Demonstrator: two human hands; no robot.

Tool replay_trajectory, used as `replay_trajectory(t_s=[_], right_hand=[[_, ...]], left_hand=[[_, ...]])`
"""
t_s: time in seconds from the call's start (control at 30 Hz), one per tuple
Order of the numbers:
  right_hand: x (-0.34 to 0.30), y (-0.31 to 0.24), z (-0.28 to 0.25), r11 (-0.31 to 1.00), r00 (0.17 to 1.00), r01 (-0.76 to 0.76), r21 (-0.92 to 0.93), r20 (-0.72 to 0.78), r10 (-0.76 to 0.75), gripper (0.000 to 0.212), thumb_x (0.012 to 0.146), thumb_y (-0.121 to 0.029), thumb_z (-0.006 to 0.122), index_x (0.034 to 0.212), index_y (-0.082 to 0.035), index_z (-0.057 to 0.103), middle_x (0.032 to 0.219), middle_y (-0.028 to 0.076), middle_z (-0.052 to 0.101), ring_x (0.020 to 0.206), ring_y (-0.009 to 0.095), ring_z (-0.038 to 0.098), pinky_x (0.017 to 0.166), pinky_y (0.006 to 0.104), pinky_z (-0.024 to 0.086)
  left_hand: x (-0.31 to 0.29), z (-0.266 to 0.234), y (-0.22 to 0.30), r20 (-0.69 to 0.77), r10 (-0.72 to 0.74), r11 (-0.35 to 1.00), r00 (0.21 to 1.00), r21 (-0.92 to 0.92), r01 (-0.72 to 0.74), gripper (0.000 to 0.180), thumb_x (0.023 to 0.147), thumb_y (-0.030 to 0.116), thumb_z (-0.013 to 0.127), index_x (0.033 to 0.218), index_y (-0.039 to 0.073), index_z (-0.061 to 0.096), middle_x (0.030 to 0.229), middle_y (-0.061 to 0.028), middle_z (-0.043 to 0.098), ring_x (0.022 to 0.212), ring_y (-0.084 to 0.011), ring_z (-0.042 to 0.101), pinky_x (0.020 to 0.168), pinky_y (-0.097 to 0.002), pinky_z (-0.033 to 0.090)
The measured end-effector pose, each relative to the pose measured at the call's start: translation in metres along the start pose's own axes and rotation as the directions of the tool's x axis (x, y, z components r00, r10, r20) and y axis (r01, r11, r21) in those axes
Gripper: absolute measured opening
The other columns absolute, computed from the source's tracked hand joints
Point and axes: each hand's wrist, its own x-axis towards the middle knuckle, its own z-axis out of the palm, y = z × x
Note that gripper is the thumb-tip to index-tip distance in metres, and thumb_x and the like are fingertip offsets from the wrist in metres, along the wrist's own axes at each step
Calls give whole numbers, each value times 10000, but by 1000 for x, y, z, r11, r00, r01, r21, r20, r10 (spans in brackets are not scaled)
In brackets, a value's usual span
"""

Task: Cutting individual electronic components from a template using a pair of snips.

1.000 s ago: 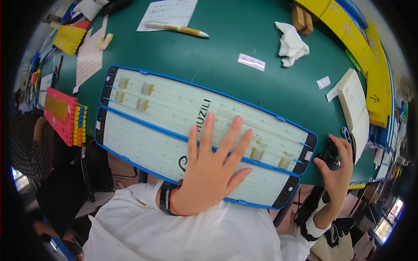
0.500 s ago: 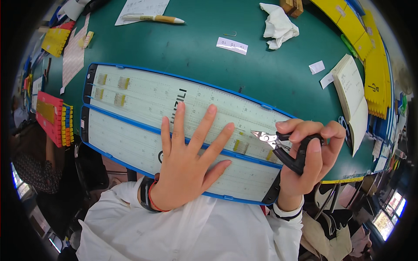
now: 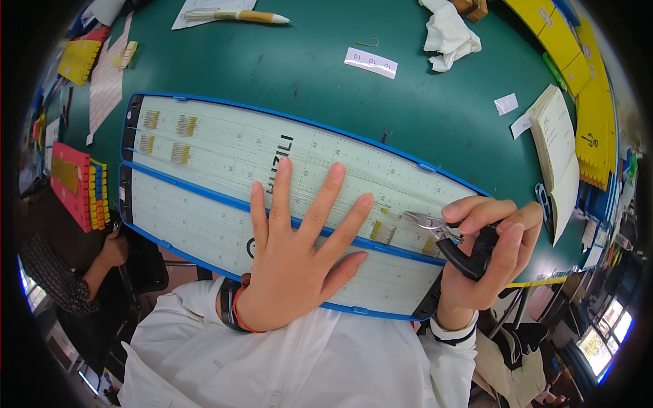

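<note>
A long blue rig box (image 3: pixel 187 211) lies open across the table in front of me, its two pale panels side by side. My left hand (image 3: pixel 289 279) rests on it with fingers spread, holding nothing. In my right hand (image 3: pixel 507 248), over the box's right end, is a pair of black-handled nippers (image 3: pixel 469 258). Their pointed metal jaws point left, close to a small group of golden fish hooks (image 3: pixel 383 232) on the far panel. More hooks (image 3: pixel 186 125) sit in several small rows at that panel's left end. Thin lines stretch along the panel.
Beyond the box, a single hook (image 3: pixel 368 43) lies by a white label strip (image 3: pixel 371 62) on the green table (image 3: pixel 272 71). A pen (image 3: pixel 238 16), crumpled tissue (image 3: pixel 449 37) and open notebook (image 3: pixel 554 143) lie farther out. Another person's hand (image 3: pixel 114 250) shows at left.
The view has shifted slightly. The nippers have turned a little, their tips moving right and down. Another person's hand has come into view at left. My left hand stays spread on the box.
</note>
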Motion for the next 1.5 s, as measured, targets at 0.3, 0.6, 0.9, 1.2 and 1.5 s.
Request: replay_trajectory(t_s=[0.3, 0.6, 0.9, 1.2, 1.5], right_hand=[[-2, -1, 1, 1000, 1000, -14, -2, -14, 14, 214, 996, -207, 398, 896, -46, 299, 720, 130, 546, 694, 237, 617, 705, 371, 521], [-4, -2, 1, 1000, 999, 8, -14, -39, -9, 212, 982, -178, 415, 877, -53, 281, 672, 99, 494, 631, 207, 570, 697, 395, 529], [-3, -1, 2, 1000, 999, -6, 7, -36, 6, 211, 988, -183, 406, 875, -62, 277, 676, 105, 505, 671, 228, 608, 708, 384, 526], [-2, 1, 1, 1000, 1000, -1, 16, -10, 2, 204, 993, -189, 394, 880, -58, 285, 697, 117, 520, 695, 248, 624, 732, 396, 534], [2, 5, 2, 998, 999, 37, 60, 19, -38, 182, 1008, -203, 361, 923, -50, 311, 778, 130, 548, 771, 267, 631, 815, 446, 524]], left_hand=[[1, -2, 2, 12, -13, 1000, 1000, 12, 13, 611, 753, 329, 689, 1333, 213, 538, 1498, -153, 319, 1349, -530, 192, 1048, -674, 65], [1, -2, 1, 17, -9, 1000, 1000, 13, 8, 613, 751, 330, 690, 1334, 217, 537, 1500, -148, 317, 1351, -524, 194, 1044, -679, 70], [0, 0, 0, -5, 1, 1000, 1000, 8, 0, 631, 744, 334, 695, 1342, 225, 528, 1504, -145, 310, 1347, -528, 198, 1037, -688, 79], [1, 0, 0, -2, -3, 1000, 1000, 14, 3, 640, 727, 307, 697, 1340, 223, 532, 1505, -142, 311, 1351, -522, 197, 1038, -687, 68], [1, -1, 2, 5, -13, 1000, 1000, 12, 13, 623, 727, 301, 689, 1328, 218, 547, 1507, -141, 310, 1362, -505, 190, 1055, -669, 46]])
